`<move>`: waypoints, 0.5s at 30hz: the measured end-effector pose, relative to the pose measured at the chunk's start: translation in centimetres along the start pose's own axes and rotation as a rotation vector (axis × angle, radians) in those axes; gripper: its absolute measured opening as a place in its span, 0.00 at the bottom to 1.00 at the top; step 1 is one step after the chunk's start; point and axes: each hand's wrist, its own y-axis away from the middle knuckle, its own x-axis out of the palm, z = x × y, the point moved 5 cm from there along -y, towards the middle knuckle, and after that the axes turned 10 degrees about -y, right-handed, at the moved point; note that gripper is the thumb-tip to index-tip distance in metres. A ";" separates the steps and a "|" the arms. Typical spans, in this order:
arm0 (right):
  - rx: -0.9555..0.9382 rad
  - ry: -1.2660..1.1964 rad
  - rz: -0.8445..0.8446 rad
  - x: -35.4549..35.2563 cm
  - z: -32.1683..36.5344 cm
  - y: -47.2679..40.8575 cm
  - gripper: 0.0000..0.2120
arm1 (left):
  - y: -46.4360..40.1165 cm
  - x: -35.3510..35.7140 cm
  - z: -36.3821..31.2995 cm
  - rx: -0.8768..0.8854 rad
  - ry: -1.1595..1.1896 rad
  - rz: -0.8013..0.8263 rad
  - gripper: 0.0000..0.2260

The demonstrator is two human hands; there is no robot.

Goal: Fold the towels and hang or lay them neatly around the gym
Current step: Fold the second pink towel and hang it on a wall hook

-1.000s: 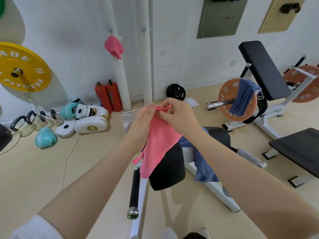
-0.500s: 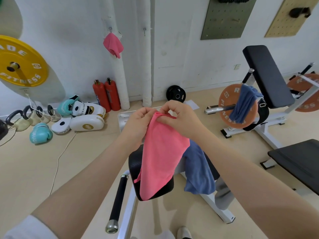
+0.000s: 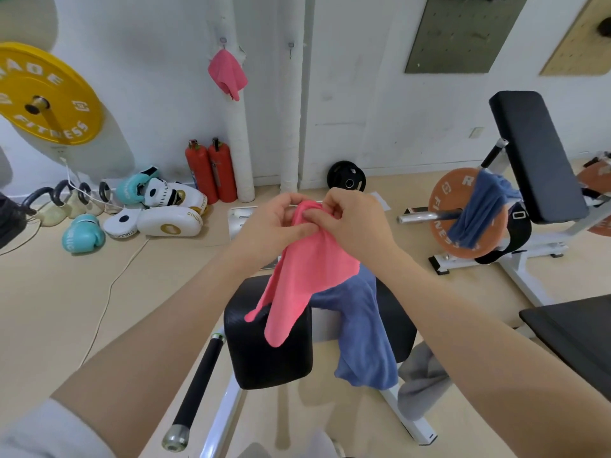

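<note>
Closer together now, my left hand (image 3: 274, 226) and right hand (image 3: 355, 223) pinch the pink towel (image 3: 305, 276), half-folded, blue towel (image 3: 363, 328) waiting.

Pink towel (image 3: 307, 276): bunched at top, hanging loose in long narrow fold. Second pink towel (image 3: 228, 74): hung on wall hook, crumpled. Blue towel (image 3: 363, 328): draped over black bench pad, trailing down. Second blue towel (image 3: 479, 209): draped over barbell sleeve against orange plate.
</note>
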 end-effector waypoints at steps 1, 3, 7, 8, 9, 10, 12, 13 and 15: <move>0.016 -0.017 0.009 0.1 -0.1 -0.1 0.17 | -0.1 -0.1 -0.1 0.021 -0.047 -0.003 0.12; 0.062 -0.072 0.036 0.2 -0.1 -0.2 0.17 | -0.1 -0.2 -0.3 0.076 -0.165 -0.017 0.10; 0.129 -0.193 0.158 0.5 -0.3 -0.4 0.15 | 0.0 -1.1 -0.1 0.064 -0.208 -0.137 0.09; 0.139 -0.185 0.222 0.6 -0.5 -0.3 0.17 | 0.0 -1.7 0.1 0.025 -0.152 -0.183 0.09; 0.139 -0.164 0.300 0.6 -0.7 -0.1 0.19 | 0.0 -2.3 0.5 -0.012 -0.105 -0.232 0.10; 0.136 -0.147 0.375 0.7 -1.0 0.2 0.21 | 0.1 -3.1 0.8 -0.038 -0.084 -0.271 0.10; 0.121 -0.105 0.447 0.7 -1.6 0.6 0.22 | 0.3 -3.9 1.3 -0.046 -0.082 -0.277 0.11; 0.095 -0.074 0.443 0.6 -1.8 0.6 0.21 | 0.4 -3.9 1.4 -0.044 -0.083 -0.266 0.11; 0.032 -0.069 0.387 0.3 -1.8 0.5 0.16 | 0.8 -4.1 1.8 -0.060 -0.031 -0.284 0.12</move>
